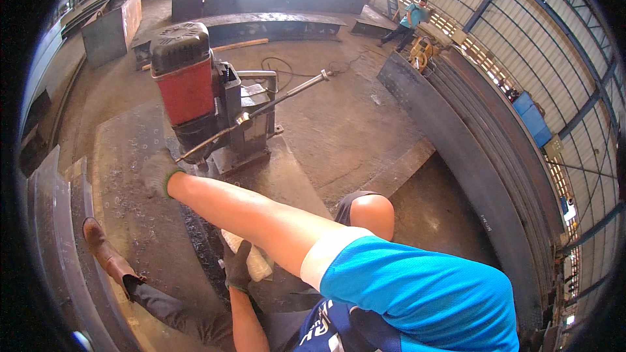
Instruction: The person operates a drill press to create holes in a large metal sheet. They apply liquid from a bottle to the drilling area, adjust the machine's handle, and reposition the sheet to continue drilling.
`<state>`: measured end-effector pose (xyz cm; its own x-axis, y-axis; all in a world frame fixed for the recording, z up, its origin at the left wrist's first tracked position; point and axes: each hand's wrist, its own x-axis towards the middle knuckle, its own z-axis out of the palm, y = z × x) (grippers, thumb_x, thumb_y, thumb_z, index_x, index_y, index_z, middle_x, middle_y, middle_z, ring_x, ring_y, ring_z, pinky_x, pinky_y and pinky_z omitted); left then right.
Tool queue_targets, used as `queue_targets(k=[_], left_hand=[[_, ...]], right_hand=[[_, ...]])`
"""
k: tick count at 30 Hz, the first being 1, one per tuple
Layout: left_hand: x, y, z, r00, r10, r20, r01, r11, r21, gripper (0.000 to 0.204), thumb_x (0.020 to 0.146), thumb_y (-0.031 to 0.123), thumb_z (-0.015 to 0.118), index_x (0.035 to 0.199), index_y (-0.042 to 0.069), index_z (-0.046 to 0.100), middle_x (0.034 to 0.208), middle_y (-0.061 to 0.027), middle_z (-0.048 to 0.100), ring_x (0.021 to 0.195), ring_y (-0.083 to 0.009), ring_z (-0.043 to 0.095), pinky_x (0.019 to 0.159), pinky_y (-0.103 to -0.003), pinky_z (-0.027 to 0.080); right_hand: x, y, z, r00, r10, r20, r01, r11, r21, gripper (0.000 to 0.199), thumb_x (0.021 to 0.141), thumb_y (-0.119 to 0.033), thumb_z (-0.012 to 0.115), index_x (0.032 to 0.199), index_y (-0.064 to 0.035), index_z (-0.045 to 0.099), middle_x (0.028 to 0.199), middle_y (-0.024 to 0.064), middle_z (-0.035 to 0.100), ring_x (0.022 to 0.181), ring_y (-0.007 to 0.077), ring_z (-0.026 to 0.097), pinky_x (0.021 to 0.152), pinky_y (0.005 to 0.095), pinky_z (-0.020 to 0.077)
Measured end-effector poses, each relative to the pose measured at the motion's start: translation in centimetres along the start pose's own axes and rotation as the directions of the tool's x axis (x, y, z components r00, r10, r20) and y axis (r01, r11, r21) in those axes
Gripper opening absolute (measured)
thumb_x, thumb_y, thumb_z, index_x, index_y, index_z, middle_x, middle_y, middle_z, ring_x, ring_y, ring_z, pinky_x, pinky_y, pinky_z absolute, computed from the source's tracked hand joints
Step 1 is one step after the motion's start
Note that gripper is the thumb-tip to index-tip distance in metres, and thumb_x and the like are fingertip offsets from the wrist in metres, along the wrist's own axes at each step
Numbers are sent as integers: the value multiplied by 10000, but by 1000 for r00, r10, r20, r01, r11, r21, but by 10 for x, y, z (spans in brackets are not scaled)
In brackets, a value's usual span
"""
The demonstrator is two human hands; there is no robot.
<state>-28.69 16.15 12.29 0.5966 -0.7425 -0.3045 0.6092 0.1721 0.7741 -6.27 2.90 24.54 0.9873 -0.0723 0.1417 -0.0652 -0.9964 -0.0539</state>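
A magnetic drill (186, 88) with a red motor housing and black cap stands upright on a flat steel plate (130, 137). My right arm reaches across to the left. Its gloved hand (158, 175), somewhat blurred, is closed at the lower end of the drill's long feed handle (212, 142), hiding that tip. Lower down, close to my body, my left hand (237, 266) in a dark glove is closed against a pale beige object (259, 262). My right forearm covers part of this object, and its kind cannot be made out. Dark shavings and wet-looking marks lie on the plate.
Long steel beams (482, 156) are stacked on the right, and more steel sections (267, 3) lie at the back. Steel edges (59, 221) run along the left beside my boot (98, 238). A cable (277, 65) trails behind the drill. Another person (412, 19) stands far right.
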Motion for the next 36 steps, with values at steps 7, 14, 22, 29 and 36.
queue_targets(k=[7,14,22,29,36], left_hand=[[2,-5,-4,1000,5,31,-6,1000,16,829,923,55,679,1624,96,240,1456,-144,503,1256,-296,571,1023,-430,511],[-17,29,28,1000,-28,-2,28,996,-83,951,899,85,730,1654,150,154,1456,-158,488,1259,-310,568,1012,-433,524],[-9,22,17,997,-75,-3,75,995,-68,877,912,138,762,1620,74,249,1423,-153,537,1238,-299,601,982,-427,547],[-1,7,5,999,-25,24,26,998,-57,836,917,138,766,1602,51,293,1441,-164,542,1236,-299,609,972,-414,561],[1,1,1,1000,12,1,-12,1000,-9,857,910,175,780,1600,44,289,1451,-167,529,1250,-303,602,983,-420,560]], right_hand=[[6,-3,6,997,59,56,-55,997,-60,256,850,-357,685,1003,-205,823,1024,65,793,961,285,749,808,513,477],[-3,-3,-8,994,37,102,-34,999,-31,320,810,-427,731,1031,-214,819,1048,41,793,985,265,745,828,514,466],[-5,-5,-12,992,11,129,-2,998,-66,336,831,-451,713,1045,-214,817,1061,39,793,995,265,741,815,529,464],[-4,-5,-7,994,12,112,-4,998,-69,361,836,-464,715,1080,-218,817,1090,42,791,1016,274,737,824,526,469],[2,-6,0,992,35,118,-27,997,-70,384,810,-480,728,1082,-223,813,1085,40,791,1020,272,736,825,525,465]])
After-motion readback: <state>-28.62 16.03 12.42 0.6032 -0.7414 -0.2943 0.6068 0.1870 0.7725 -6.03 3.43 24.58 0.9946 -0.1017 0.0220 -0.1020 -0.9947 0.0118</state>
